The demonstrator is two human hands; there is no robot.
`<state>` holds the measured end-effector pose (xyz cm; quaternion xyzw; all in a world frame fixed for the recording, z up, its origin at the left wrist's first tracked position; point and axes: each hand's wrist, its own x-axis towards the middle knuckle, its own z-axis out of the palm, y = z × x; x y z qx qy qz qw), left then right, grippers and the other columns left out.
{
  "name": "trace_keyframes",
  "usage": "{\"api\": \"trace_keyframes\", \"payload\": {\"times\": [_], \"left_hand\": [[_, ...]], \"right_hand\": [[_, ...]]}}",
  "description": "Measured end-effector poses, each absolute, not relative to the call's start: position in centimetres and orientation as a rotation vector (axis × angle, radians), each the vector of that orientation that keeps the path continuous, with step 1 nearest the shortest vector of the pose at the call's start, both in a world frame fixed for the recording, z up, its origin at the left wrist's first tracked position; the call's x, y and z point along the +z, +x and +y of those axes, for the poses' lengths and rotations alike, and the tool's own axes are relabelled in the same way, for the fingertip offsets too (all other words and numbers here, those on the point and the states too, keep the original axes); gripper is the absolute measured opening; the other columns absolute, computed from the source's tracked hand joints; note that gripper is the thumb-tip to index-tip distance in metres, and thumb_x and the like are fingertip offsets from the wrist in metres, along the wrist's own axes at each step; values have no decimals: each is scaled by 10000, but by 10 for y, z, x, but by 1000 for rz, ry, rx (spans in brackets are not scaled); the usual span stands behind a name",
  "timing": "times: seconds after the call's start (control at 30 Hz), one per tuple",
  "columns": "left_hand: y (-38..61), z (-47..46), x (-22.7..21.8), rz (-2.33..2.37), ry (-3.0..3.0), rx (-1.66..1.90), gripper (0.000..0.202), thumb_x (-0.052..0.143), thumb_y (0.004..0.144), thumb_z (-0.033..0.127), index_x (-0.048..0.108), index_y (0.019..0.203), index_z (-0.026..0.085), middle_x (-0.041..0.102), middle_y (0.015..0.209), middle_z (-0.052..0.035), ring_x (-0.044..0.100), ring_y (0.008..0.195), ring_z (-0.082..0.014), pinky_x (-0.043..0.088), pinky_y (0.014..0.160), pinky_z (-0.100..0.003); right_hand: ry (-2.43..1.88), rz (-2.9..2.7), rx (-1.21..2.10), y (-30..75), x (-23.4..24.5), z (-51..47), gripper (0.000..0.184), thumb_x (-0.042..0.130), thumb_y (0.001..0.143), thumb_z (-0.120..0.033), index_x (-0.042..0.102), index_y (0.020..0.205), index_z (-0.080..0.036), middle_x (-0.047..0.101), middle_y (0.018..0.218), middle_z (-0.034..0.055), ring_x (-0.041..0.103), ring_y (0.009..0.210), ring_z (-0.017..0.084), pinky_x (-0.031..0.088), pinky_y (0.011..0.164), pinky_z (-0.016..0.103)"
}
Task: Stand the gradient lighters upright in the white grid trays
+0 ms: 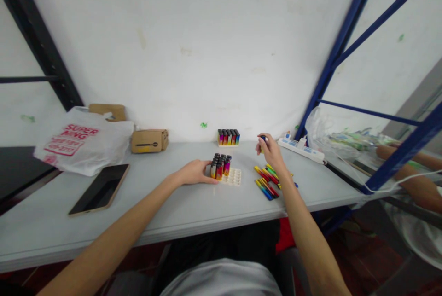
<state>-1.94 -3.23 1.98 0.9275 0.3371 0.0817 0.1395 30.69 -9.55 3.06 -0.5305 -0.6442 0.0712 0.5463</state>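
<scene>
My left hand [195,172] holds the left end of a white lighter tray [235,177], thumb along its front and fingers behind. Several colourful lighters [220,167] with black tops stand upright in the tray's left part; the holes on the right are bare. Above the table, to the right of the tray, my right hand [271,152] is closed on a lighter [263,138]. Its dark top shows, while most of its body is hidden by the fingers. Below that hand lies a loose pile of lighters [265,182] in red, yellow, green and blue, partly covered by my forearm.
A full tray of lighters [228,137] stands by the wall. Leftward are a cardboard box [149,141], a plastic bag [86,142] and a tablet-like device [100,190]. A power strip [302,149] lies near the blue rack post [321,79]. Another person's arm [410,181] shows far right.
</scene>
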Motion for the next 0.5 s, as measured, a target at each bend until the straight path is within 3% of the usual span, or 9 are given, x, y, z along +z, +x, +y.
{"api": "trace_keyframes", "payload": {"times": [0.07, 0.13, 0.23, 0.33, 0.43, 0.5], "left_hand": [[-19, -32, 19, 968, 2672, 249, 809, 621, 665, 845, 648, 1139, 191, 615, 672, 6, 586, 614, -208, 303, 527, -270], [-19, -32, 18, 959, 2667, 257, 818, 630, 663, 843, 646, 1153, 188, 611, 668, 8, 584, 605, -204, 305, 520, -268], [-20, -31, 17, 945, 2652, 267, 824, 638, 670, 833, 640, 1178, 184, 623, 681, 5, 588, 607, -202, 317, 519, -267], [-20, -32, 17, 938, 2660, 275, 825, 632, 677, 832, 641, 1191, 187, 625, 687, 4, 588, 611, -204, 324, 527, -268], [-20, -33, 18, 939, 2689, 281, 811, 624, 684, 833, 650, 1173, 187, 626, 692, -1, 583, 611, -207, 320, 532, -270], [-20, -34, 19, 940, 2682, 275, 798, 622, 688, 829, 650, 1171, 194, 633, 700, -1, 581, 609, -206, 314, 531, -270]], "right_hand": [[-1294, -1645, 267, 292, 34, -100, 429, 384, 1000, -533, 535, 1265, -231, 571, 740, -24, 542, 560, 123, 479, 587, 253], [-1306, -1775, 302, 277, 37, -103, 399, 400, 998, -523, 570, 1217, -236, 574, 803, -12, 542, 627, 124, 460, 617, 246], [-1291, -1863, 332, 254, 39, -104, 384, 405, 997, -514, 612, 1093, -205, 570, 796, -5, 529, 696, 136, 431, 674, 250], [-1304, -1817, 345, 234, 37, -101, 438, 391, 987, -543, 620, 901, -180, 497, 676, -24, 470, 637, 132, 372, 633, 249], [-1361, -1722, 312, 220, 32, -99, 506, 425, 942, -593, 472, 640, -189, 370, 582, -42, 369, 567, 112, 276, 561, 253], [-1411, -1671, 274, 216, 27, -98, 513, 457, 909, -574, 356, 570, -203, 298, 558, -46, 310, 545, 100, 222, 540, 261]]}}
